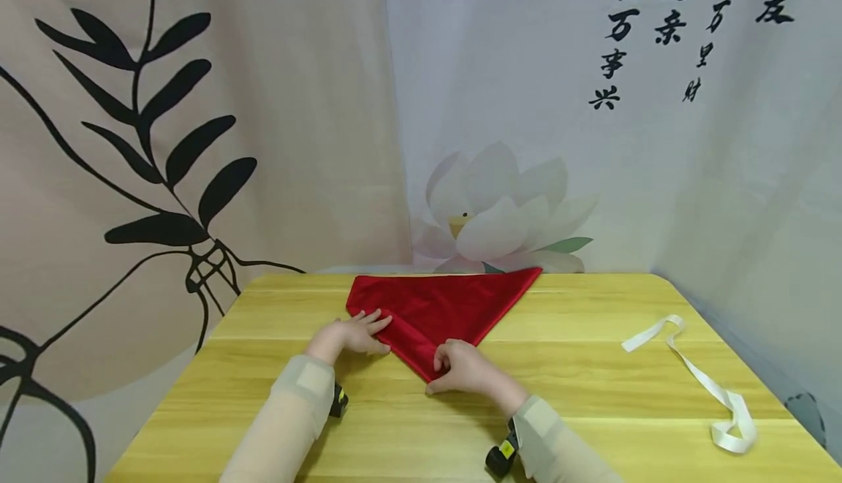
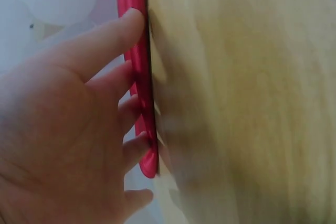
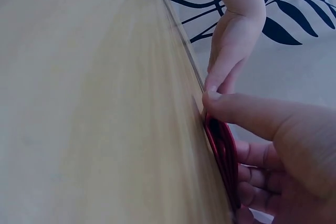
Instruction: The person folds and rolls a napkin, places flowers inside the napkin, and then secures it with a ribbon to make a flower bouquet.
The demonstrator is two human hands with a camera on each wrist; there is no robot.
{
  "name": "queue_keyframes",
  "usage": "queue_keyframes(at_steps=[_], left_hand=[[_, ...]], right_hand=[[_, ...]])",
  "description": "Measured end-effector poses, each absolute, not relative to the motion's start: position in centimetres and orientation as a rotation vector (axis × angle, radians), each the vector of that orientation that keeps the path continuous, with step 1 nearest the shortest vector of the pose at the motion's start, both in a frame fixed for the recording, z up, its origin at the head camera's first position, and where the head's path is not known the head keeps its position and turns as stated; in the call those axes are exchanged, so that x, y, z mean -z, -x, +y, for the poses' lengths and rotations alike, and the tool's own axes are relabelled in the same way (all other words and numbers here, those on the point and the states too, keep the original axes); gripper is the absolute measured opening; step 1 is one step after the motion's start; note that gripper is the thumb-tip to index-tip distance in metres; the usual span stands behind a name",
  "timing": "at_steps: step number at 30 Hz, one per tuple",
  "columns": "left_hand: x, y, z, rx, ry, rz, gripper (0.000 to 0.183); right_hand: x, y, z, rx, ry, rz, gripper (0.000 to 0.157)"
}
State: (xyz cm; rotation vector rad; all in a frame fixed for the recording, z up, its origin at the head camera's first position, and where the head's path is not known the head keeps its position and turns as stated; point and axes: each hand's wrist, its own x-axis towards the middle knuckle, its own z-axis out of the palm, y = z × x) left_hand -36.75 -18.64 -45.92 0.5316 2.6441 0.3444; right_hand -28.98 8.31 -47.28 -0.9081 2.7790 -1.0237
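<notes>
Red cloth (image 1: 437,307), folded to a rough triangle, on the table (image 1: 368,439), toward the middle of its far side. Lies with the long side away, the right corner out at the table's far edge and a point toward the near side; carries a turned-over band along the near left edge. In the right wrist view, shows several layers stacked together.

At the far left part of that band, left hand (image 1: 351,335), with fingers (image 2: 137,142) spread and fairly straight, resting against the cloth. In the left wrist view, thumb tip and fingertips along the folded edge.

At the near point, right hand (image 1: 463,366), with fingers (image 3: 260,177) curled, pinching the layered cloth against the thumb.

On both arms, pale sleeves (image 1: 283,417); at the wrists, small black cameras (image 1: 338,400) with yellow marks.

Well to the right of the cloth, white ribbon (image 1: 707,381), twisted along its length and looped at the near end.

Behind the table, pale curtain (image 1: 316,103), printed with black leaves (image 1: 176,90) at left, pale lotus (image 1: 500,227) near the middle, black characters (image 1: 612,64) at upper right.
</notes>
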Motion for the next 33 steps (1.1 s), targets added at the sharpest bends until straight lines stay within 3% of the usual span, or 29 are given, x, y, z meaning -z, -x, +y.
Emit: queue_keyframes(at_steps=[10,22,33], left_hand=[[42.8,33.0,-15.6,-0.253,-0.580,2.657,0.072],[42.3,30.3,-11.7,-0.418,-0.799,2.524,0.058],[43.0,30.7,-12.5,-0.489,-0.820,2.533,0.051]], right_hand=[[47.5,28.9,8.2,0.964,0.934,2.823,0.039],[47.5,28.7,7.7,0.872,0.977,2.875,0.050],[47.6,28.8,7.9,0.923,0.996,2.870,0.039]])
